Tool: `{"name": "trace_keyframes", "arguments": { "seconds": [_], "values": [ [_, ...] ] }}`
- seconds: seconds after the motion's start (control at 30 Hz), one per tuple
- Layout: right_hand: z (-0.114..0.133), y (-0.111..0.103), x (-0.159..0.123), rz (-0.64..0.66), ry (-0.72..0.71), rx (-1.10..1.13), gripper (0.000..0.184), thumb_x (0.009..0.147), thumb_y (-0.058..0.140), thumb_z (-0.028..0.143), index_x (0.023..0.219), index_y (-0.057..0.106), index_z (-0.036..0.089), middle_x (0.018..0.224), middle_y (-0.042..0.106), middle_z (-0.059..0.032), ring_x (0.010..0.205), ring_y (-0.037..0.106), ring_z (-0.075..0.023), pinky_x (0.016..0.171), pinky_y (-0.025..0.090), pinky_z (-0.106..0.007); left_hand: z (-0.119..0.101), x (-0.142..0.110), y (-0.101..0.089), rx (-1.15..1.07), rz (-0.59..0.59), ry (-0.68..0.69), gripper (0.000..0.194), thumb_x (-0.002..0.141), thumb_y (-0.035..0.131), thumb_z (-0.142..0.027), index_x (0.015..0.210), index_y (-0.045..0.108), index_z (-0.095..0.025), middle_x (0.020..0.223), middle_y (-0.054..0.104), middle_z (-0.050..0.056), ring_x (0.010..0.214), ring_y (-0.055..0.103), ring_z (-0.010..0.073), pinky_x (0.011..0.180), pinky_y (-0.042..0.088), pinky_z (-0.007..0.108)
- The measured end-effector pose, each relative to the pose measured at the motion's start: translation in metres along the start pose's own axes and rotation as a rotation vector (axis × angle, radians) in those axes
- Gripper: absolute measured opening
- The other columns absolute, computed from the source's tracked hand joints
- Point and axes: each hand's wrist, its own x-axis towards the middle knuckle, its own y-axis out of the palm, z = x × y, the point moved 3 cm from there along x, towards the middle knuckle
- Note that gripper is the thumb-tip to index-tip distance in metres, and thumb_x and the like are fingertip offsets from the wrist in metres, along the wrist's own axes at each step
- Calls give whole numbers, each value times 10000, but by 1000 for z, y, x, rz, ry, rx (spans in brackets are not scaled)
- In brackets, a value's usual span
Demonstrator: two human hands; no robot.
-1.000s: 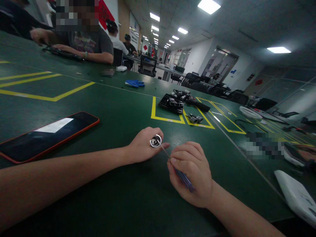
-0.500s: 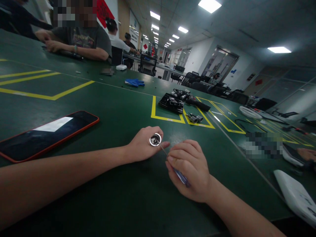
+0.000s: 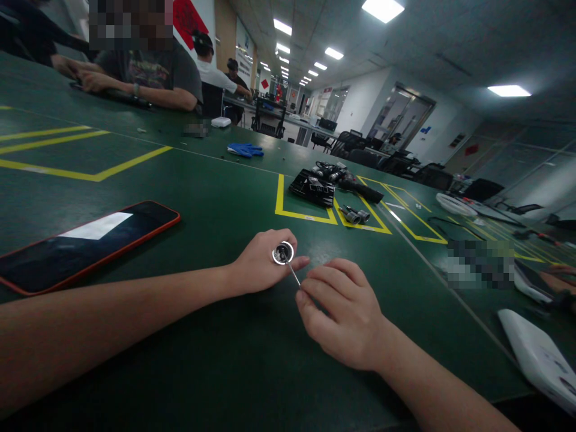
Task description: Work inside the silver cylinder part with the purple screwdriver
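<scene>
My left hand (image 3: 254, 264) is closed around a small cylindrical part with a shiny silver rim (image 3: 282, 253). Its open end faces me and shows a dark inside with small fittings; the rest of it is hidden by my fingers. In my right hand (image 3: 344, 315) is a screwdriver, gripped between thumb and fingertips. Its thin metal shaft (image 3: 293, 275) slants up to the left, with the tip inside the rimmed opening. The screwdriver's handle is hidden behind my right fingers and palm. Both hands are just above the green table (image 3: 202, 366).
A phone in an orange-red case (image 3: 90, 245) lies left. Ahead are a black glossy packet (image 3: 312, 188), grey metal connectors (image 3: 354, 215), cables and a blue glove (image 3: 245, 150). A white device (image 3: 537, 357) sits at right. Across the table a person (image 3: 148, 72) handles a dark object.
My right fingers have shifted and turned around the screwdriver, and its bluish handle, seen below them before, is now hidden. My left hand and the rimmed part have hardly moved.
</scene>
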Motion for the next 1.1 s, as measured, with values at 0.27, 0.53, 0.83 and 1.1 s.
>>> {"name": "trace_keyframes", "arguments": {
  "seconds": [0.27, 0.53, 0.83, 1.1],
  "values": [
    [-12, -13, 4, 15, 192, 332, 105, 748, 566, 69, 820, 555, 145, 773, 666, -46, 781, 583, -160, 744, 442, -359, -2, 0, -2, 3, 2, -2, 282, 761, 597, -412, 671, 517, -157, 606, 537, -22, 557, 498, 112, 522, 372, 228],
    [-13, -17, 4, 18, 284, 387, 109, 729, 563, 64, 796, 542, 148, 737, 638, -40, 727, 569, -165, 703, 426, -366, -2, 1, -1, 69, 21, 40, 311, 786, 556, -443, 670, 524, -157, 620, 539, -15, 568, 495, 116, 522, 373, 229],
    [-21, -12, 3, -63, 466, 539, 116, 771, 545, 72, 816, 548, 179, 740, 618, -21, 749, 584, -154, 706, 463, -337, -3, 0, -1, 72, 31, 67, 346, 780, 556, -484, 670, 512, -159, 624, 542, -10, 561, 490, 113, 512, 373, 224],
    [-22, -9, -1, -72, 488, 545, 123, 768, 558, 74, 829, 554, 181, 762, 624, -22, 764, 593, -155, 714, 470, -339, -1, 0, 0, 85, 17, 84, 289, 793, 560, -416, 677, 515, -155, 626, 538, -11, 564, 487, 111, 519, 364, 225]
  ]
}}
